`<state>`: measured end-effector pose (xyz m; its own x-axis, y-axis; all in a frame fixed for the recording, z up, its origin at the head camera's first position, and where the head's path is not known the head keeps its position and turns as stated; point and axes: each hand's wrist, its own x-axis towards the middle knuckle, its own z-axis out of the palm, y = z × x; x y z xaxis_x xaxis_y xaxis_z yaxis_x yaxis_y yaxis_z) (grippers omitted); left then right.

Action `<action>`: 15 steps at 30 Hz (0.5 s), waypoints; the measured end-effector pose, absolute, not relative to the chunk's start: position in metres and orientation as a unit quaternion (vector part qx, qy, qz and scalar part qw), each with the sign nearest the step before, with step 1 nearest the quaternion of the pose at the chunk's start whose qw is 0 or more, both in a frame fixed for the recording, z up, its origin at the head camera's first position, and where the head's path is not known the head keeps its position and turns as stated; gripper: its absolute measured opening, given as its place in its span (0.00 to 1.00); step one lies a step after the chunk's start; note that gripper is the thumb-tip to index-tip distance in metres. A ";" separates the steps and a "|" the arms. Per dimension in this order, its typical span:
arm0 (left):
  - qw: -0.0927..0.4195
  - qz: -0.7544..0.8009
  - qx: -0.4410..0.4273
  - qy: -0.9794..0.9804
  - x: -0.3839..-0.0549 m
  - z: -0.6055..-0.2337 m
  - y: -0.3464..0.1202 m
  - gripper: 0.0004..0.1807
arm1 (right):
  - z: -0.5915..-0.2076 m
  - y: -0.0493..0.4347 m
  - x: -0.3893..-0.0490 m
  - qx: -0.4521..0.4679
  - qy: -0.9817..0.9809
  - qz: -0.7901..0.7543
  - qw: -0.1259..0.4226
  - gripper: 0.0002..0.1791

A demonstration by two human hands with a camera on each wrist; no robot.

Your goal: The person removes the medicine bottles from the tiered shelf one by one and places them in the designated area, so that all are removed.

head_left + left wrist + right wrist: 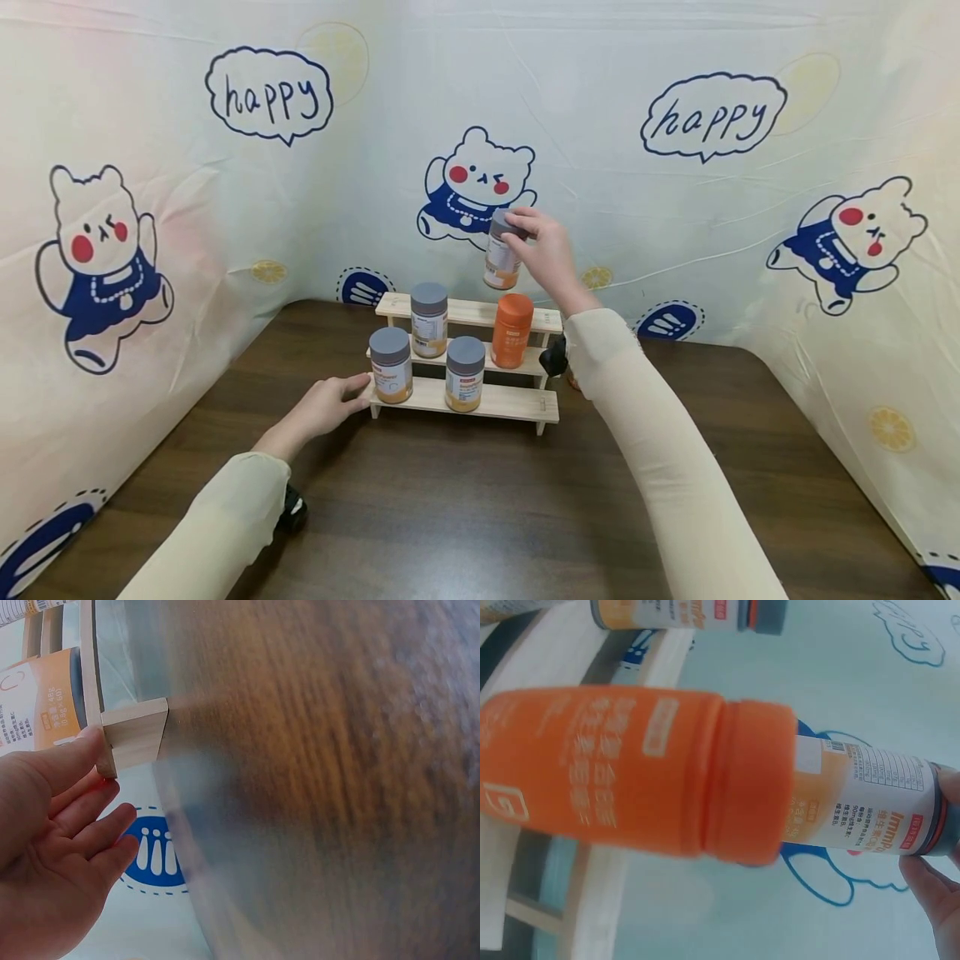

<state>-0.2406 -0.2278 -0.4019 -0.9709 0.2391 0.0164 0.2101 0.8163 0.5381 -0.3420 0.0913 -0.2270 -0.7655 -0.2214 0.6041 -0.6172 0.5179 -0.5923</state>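
My right hand (546,254) holds a white-and-orange supplement bottle (501,260) by its grey cap, raised above the top step of a wooden three-tier rack (510,403). In the right wrist view, fingers and thumb grip the cap of this bottle (870,796). My left hand (324,407) is at the left end of the rack's lowest step. The left wrist view shows its thumb and forefinger pinching the step's end (105,754). An orange bottle (512,333) and a grey-capped bottle (429,321) stand on the middle step, with two grey-capped bottles (391,367) (465,375) on the lowest.
Part of another bottle (573,380) shows behind the right wrist, beside the rack. The rack stands on a dark wooden table (450,500). Printed cloth (600,167) hangs around the back and sides.
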 end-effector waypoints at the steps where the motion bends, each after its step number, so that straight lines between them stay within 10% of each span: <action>1: 0.027 0.280 0.118 0.952 -0.240 -0.402 -0.228 0.27 | -0.226 0.094 -0.342 0.247 -0.839 0.423 0.237 0.18; 15: 0.037 0.279 0.109 0.953 -0.241 -0.401 -0.227 0.28 | -0.219 0.139 -0.336 0.230 -0.819 0.449 0.275 0.18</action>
<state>-0.2413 -0.2266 -0.4014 -0.9733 0.2291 -0.0091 0.1881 0.8204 0.5400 -0.3358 0.1390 -0.2190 -0.7427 -0.1308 0.6567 -0.6239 0.4913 -0.6078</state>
